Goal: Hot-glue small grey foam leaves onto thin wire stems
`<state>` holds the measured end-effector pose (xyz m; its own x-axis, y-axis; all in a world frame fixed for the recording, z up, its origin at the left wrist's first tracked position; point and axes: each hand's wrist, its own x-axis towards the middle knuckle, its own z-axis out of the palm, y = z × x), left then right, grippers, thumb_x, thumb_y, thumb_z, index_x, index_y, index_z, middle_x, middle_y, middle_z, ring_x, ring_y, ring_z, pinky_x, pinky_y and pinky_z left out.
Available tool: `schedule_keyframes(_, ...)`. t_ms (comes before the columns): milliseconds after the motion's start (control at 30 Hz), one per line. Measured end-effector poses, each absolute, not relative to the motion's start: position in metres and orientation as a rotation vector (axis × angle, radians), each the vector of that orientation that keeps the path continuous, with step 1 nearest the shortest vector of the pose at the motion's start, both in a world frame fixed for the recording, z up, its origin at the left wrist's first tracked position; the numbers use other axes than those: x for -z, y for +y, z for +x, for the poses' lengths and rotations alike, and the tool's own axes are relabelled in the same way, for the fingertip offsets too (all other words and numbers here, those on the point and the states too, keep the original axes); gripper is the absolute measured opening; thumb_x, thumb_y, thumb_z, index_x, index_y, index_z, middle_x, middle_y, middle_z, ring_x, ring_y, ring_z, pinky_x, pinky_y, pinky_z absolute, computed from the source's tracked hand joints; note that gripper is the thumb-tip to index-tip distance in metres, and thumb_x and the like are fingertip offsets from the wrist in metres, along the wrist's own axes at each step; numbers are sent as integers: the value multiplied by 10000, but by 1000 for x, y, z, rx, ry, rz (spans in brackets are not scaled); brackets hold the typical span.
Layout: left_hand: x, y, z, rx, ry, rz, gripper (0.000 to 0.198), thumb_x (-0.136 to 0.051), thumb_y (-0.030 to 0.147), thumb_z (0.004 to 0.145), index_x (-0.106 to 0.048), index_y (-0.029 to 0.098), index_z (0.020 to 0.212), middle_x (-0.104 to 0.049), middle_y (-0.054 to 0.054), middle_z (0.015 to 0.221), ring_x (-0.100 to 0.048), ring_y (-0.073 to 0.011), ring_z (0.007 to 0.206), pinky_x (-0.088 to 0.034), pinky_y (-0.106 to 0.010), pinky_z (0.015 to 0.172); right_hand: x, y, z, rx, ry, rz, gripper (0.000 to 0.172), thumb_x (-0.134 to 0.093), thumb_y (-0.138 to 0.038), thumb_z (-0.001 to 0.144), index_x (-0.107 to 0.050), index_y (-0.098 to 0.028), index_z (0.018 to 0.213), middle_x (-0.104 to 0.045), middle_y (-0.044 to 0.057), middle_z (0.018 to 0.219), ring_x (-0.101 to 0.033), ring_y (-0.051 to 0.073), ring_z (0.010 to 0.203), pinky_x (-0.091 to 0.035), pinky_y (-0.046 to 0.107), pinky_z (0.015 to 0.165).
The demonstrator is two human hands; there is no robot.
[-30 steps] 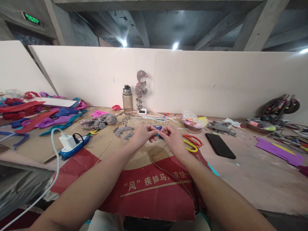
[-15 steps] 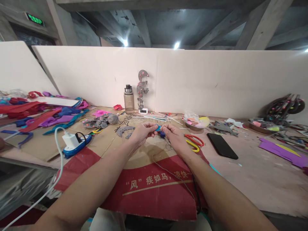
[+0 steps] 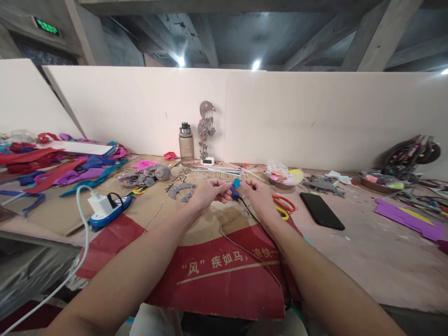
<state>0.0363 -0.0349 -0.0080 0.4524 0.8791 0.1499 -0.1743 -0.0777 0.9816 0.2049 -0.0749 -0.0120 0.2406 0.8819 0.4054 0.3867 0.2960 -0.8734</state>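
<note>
Over the cardboard, my two hands meet in front of me. My right hand (image 3: 258, 195) pinches a small teal piece (image 3: 237, 182) between thumb and fingers. Just below and left of it is a small dark blue corded tool (image 3: 235, 192), its exact kind unclear. My left hand (image 3: 209, 194) is closed with thumb and fingertips at this blue tool. A black cord (image 3: 257, 219) runs from it past my right wrist toward my lap. Grey crescent-shaped pieces (image 3: 181, 190) lie left of my hands, and scissors (image 3: 284, 203) with orange and yellow handles lie right of them.
A black phone (image 3: 322, 211) lies to the right. A blue power strip (image 3: 110, 213) with a white plug sits left. Behind stand a bottle (image 3: 186, 147), a small clock (image 3: 207, 161) and a grey hanging ornament (image 3: 206, 121). Coloured fabric strips (image 3: 80, 170) pile up at left.
The dark blue tool has come up from beneath the teal piece to beside my left fingertips, its cord now visible. The teal piece has shifted right with my right hand.
</note>
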Motion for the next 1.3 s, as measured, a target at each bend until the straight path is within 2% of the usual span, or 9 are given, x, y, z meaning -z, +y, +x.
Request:
schedule_keyframes(167, 6, -37, 34, -881, 716, 1439, 474, -685, 577, 750, -704, 105, 705, -694, -89, 684, -623, -127, 593, -459, -229, 533, 16, -69, 211, -585, -1256, -1301, 282, -591, -463, 738, -593, -184, 705, -444, -45, 595, -329, 102, 555, -269, 264, 550)
schedule_keyframes(333, 7, -39, 35, -810, 719, 1520, 259, -798, 344, 638, -750, 134, 781, -748, -91, 813, -672, -165, 761, -496, -260, 676, 15, -69, 210, -589, -1232, -1302, 285, -611, -473, 709, -581, -190, 687, -413, -52, 574, -307, 102, 539, -247, 263, 529)
schedule_keyframes(433, 7, -40, 35, -752, 690, 1580, 302, -813, 228, 582, -767, 162, 873, -766, -73, 875, -686, -191, 869, -502, -311, 839, 14, -69, 211, -609, -1231, -1285, 279, -612, -469, 713, -589, -191, 707, -413, -53, 586, -307, 103, 542, -250, 262, 529)
schedule_keyframes(600, 3, -44, 32, -703, 658, 1670, 282, -795, 372, 684, -781, 156, 865, -761, -98, 983, -677, -229, 990, -450, -369, 1001, 15, -68, 213, -606, -1233, -1272, 286, -623, -476, 714, -572, -196, 694, -422, -52, 590, -319, 104, 544, -267, 260, 531)
schedule_keyframes(800, 0, -50, 31, -605, 557, 1533, 449, -858, 364, 619, -727, 196, 1015, -718, -105, 1058, -697, -226, 912, -580, -314, 678, 10, -72, 213, -607, -1271, -1259, 283, -609, -467, 723, -551, -196, 667, -397, -51, 585, -317, 107, 553, -270, 264, 539)
schedule_keyframes(900, 0, -48, 32, -703, 704, 1565, 357, -820, 424, 661, -719, 154, 872, -697, -74, 840, -667, -168, 760, -529, -227, 526, 9, -72, 212, -585, -1258, -1277, 284, -613, -472, 714, -563, -195, 673, -400, -52, 578, -332, 110, 556, -285, 267, 549)
schedule_keyframes(967, 0, -46, 34, -797, 774, 1570, 345, -786, 450, 695, -703, 135, 807, -661, -46, 739, -622, -123, 662, -489, -195, 489, 10, -72, 211, -559, -1272, -1295, 285, -614, -470, 717, -574, -193, 665, -405, -53, 566, -342, 111, 554, -286, 268, 553)
schedule_keyframes(1100, 2, -41, 37, -883, 729, 1521, 364, -788, 428, 699, -706, 134, 897, -688, -53, 832, -621, -102, 650, -465, -183, 486, 13, -74, 208, -611, -1368, -1297, 293, -611, -473, 739, -612, -186, 681, -476, -45, 565, -381, 114, 546, -304, 270, 558)
schedule_keyframes(1300, 9, -35, 36, -950, 698, 1467, 299, -782, 378, 715, -663, 107, 754, -678, -46, 686, -560, -65, 507, -423, -181, 465, 18, -75, 202, -659, -1465, -1221, 253, -601, -423, 780, -640, -183, 852, -685, 21, 793, -568, 154, 701, -428, 293, 702)
